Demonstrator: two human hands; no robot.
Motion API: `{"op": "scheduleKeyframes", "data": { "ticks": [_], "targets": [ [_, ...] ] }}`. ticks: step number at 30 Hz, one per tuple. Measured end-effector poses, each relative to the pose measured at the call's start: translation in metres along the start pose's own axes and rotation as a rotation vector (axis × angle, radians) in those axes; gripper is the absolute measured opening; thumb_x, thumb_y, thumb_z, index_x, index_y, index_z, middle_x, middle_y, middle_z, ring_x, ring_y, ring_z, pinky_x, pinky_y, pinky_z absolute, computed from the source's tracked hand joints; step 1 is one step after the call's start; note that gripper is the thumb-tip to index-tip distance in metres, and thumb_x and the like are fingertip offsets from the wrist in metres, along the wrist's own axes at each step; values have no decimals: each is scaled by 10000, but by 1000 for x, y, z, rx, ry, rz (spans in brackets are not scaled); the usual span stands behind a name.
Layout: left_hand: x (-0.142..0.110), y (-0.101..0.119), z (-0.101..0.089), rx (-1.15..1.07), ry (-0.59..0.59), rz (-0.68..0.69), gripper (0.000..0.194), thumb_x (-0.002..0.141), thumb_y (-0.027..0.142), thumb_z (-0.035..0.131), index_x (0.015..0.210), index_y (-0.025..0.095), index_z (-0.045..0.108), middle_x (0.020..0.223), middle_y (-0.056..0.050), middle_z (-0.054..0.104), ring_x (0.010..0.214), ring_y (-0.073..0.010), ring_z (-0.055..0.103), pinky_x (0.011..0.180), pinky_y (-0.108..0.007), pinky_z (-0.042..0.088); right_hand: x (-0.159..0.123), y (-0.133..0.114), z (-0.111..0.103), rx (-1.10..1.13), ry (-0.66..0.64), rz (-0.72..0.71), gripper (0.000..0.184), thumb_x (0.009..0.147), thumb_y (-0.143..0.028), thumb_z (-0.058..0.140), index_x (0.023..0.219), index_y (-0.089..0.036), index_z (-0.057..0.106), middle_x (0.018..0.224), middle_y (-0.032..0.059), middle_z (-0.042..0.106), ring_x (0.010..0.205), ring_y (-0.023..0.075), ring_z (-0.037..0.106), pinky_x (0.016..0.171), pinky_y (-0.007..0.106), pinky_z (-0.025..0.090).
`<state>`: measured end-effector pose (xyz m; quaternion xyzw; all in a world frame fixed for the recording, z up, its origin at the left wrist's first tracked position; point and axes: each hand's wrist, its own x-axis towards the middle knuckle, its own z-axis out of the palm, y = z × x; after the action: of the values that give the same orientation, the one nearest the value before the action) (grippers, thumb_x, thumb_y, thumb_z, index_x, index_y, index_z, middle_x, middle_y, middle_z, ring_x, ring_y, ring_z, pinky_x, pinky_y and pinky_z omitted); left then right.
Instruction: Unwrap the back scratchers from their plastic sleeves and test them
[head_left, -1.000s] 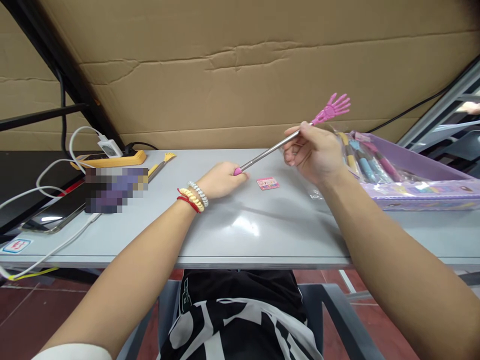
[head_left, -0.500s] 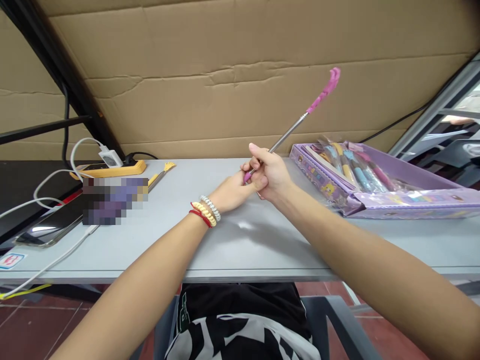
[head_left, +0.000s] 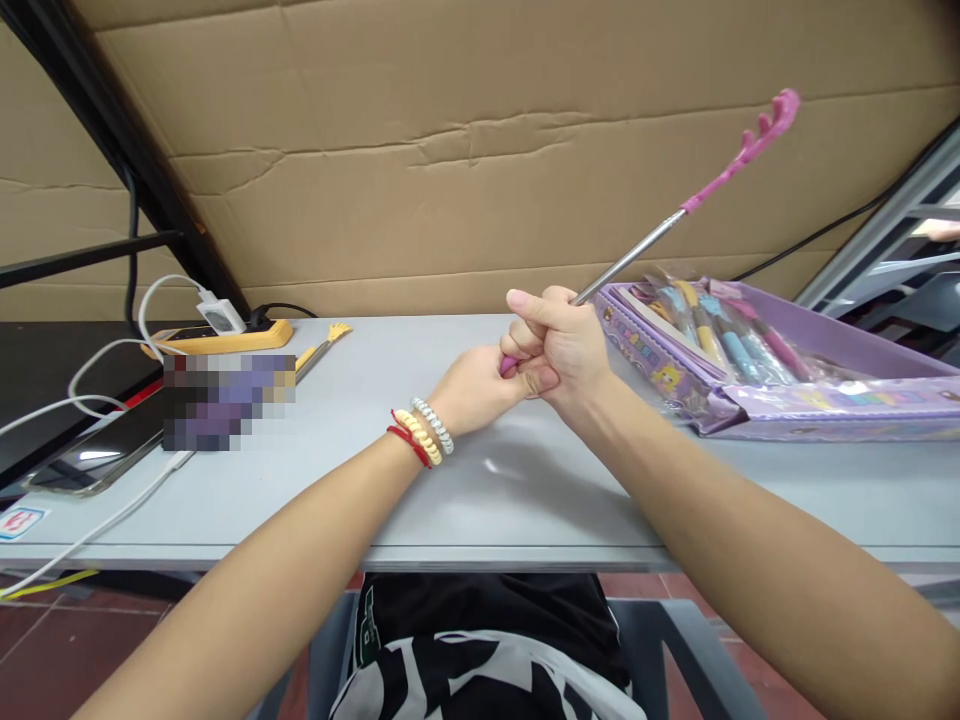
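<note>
A telescopic back scratcher point(head_left: 660, 228) with a metal rod and a pink skeleton-hand head point(head_left: 761, 135) points up and to the right over the grey table point(head_left: 480, 490). My left hand point(head_left: 474, 388), with bead bracelets at the wrist, is closed round its pink handle end near the table top. My right hand point(head_left: 559, 345) is wrapped round the rod just above the left hand, the two hands touching.
A purple box point(head_left: 787, 375) of packaged scratchers lies at the right. At the left are a yellow power strip point(head_left: 225, 342) with a white charger, white cables, a phone point(head_left: 97, 450), a blurred patch and a yellow scratcher point(head_left: 324, 342). Cardboard forms the back wall.
My right hand slid down the rod from near the pink head to the handle, next to my left hand. The rod tilted upward and its head swung up and right.
</note>
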<state>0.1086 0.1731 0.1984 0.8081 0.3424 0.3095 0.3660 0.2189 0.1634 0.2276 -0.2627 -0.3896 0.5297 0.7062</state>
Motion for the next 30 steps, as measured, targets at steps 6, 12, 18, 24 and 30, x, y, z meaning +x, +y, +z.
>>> {"op": "scheduleKeyframes", "data": {
  "ticks": [6, 12, 18, 24, 30],
  "targets": [
    [-4, 17, 1, 155, 52, -72, 547, 809, 634, 548, 556, 203, 325, 531, 28, 355, 548, -115, 339, 528, -279, 234, -4, -6, 2, -18, 77, 36, 635, 589, -111, 709, 643, -221, 87, 385, -130, 176, 313, 31, 170, 322, 233, 221],
    [-5, 20, 1, 220, 86, -182, 568, 763, 608, 614, 542, 208, 277, 515, 31, 298, 510, -105, 263, 504, -287, 195, -6, -6, 1, -35, 42, 30, 639, 599, -147, 706, 666, -227, 75, 393, -134, 179, 304, 37, 214, 327, 237, 259],
    [-4, 17, 0, 213, 107, -217, 637, 720, 685, 624, 515, 215, 247, 506, 26, 243, 505, -100, 238, 504, -291, 157, -4, -5, 3, -48, 94, -7, 613, 609, -123, 674, 665, -230, 73, 399, -129, 156, 307, 30, 196, 330, 230, 206],
    [-1, 12, 2, 237, 116, -239, 659, 695, 673, 663, 531, 216, 217, 530, 26, 225, 512, -90, 215, 521, -293, 132, 0, -1, -3, -76, 112, -53, 609, 658, -109, 673, 666, -234, 77, 422, -127, 133, 317, 34, 188, 345, 235, 217],
    [-1, 10, 1, 356, 129, -230, 677, 640, 660, 714, 561, 222, 204, 533, 36, 204, 519, -93, 229, 530, -285, 149, 1, 5, -15, -38, 40, -40, 574, 680, -164, 707, 610, -220, 141, 432, -103, 204, 363, 50, 292, 405, 234, 347]
  ]
}}
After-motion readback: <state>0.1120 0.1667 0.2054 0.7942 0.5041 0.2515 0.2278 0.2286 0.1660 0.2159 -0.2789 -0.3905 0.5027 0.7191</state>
